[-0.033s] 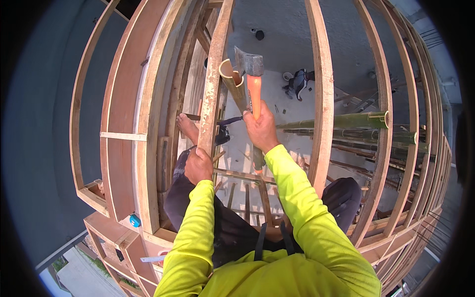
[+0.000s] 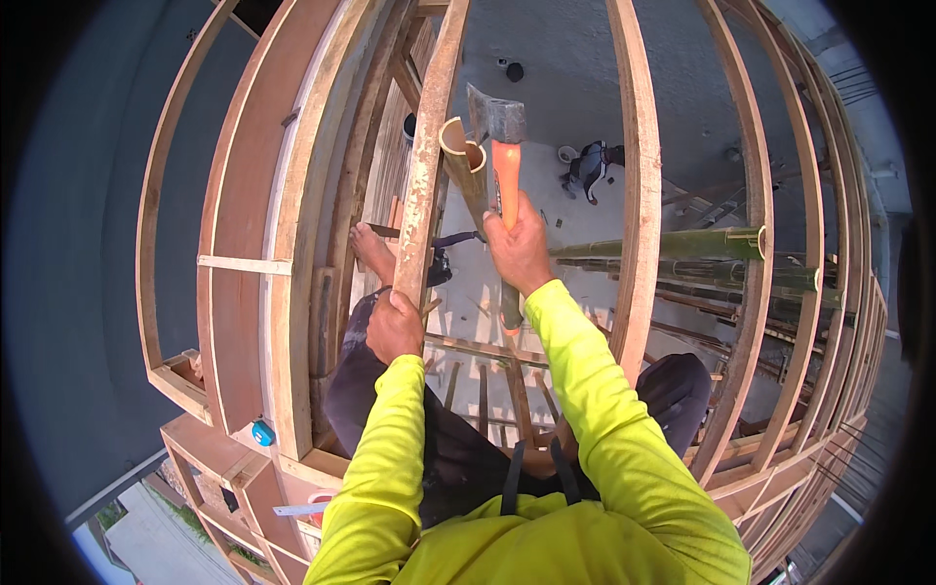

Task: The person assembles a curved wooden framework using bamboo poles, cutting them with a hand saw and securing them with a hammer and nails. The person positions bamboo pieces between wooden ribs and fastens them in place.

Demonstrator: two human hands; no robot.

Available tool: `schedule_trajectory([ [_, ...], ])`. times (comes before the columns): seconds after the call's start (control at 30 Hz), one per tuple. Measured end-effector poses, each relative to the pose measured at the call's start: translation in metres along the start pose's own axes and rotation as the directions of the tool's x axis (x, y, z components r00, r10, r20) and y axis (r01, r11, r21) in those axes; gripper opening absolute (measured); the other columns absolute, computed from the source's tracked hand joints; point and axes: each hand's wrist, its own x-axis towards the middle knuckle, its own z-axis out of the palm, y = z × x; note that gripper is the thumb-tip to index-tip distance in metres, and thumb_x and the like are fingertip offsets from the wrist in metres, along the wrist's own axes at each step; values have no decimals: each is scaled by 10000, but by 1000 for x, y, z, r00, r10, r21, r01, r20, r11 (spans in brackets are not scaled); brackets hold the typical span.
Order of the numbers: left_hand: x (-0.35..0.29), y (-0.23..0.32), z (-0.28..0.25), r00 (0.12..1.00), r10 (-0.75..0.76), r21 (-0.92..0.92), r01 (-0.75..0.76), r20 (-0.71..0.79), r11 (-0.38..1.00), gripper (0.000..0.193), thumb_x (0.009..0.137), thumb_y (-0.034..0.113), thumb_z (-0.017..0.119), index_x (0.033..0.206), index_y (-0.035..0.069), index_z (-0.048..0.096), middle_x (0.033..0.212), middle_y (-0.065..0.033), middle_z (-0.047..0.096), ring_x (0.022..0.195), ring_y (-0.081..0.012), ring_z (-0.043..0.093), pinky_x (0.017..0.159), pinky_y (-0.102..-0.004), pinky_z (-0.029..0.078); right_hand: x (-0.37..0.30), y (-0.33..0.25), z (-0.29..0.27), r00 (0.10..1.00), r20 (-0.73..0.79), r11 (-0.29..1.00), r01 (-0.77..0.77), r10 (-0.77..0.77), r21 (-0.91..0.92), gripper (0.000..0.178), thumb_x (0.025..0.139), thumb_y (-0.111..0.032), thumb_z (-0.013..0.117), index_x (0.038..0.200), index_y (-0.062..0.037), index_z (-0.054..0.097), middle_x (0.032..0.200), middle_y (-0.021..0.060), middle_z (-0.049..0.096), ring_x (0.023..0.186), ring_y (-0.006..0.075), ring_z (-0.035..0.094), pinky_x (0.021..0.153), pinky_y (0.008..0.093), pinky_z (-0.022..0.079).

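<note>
Wide gap between beams around right hand and hatchet

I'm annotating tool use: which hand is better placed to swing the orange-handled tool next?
Probably the right hand: it grips the orange-handled tool, while the left hand holds a wooden beam.

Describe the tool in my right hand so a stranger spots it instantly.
Between the central wooden beams, follow the right yellow sleeve to the right hand. It holds a grey-headed, hatchet-like tool. Its orange handle stands out from the split bamboo beside it.
</note>
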Motion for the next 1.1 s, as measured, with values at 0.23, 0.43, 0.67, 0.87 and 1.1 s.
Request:
schedule_trajectory([
  [0.23,7,-4,0,998,-21,-36,23,54,999,453,936,394,394,1085,92,697,1016,-222,691,956,-458,637,832,-557,480,43,18,26,1000,14,982,-5,8,-190,201,819,-117,578,966,19,554,752,189,599,676,315,599,673,405,487],
  [0.43,7,-4,2,999,-13,-54,15,33,998,397,926,344,460,1041,37,685,1024,-233,686,947,-441,644,801,-553,490,47,41,31,996,33,990,-74,79,-122,185,799,-103,590,941,8,550,746,203,596,654,314,603,652,411,493],
  [0.67,8,-4,2,1000,3,-51,-2,22,999,393,920,343,465,1026,35,685,1012,-230,689,931,-445,645,787,-562,487,48,34,23,933,119,896,-359,339,260,142,805,-90,595,920,-15,558,728,152,599,627,259,604,623,391,487],
  [0.87,6,-5,4,1000,18,-33,-18,9,999,419,927,358,432,1008,31,681,1020,-225,687,909,-451,644,774,-563,486,53,45,24,962,64,964,-266,267,-31,161,813,-131,599,909,-2,589,787,219,635,765,390,647,720,430,499],
  [1.1,5,2,4,1000,26,-39,-27,-9,999,442,932,364,411,1033,32,684,1022,-230,686,923,-456,642,798,-566,483,62,57,28,999,-9,972,44,-47,-230,69,846,-112,592,855,-46,571,677,49,560,467,143,499,447,328,419],
])
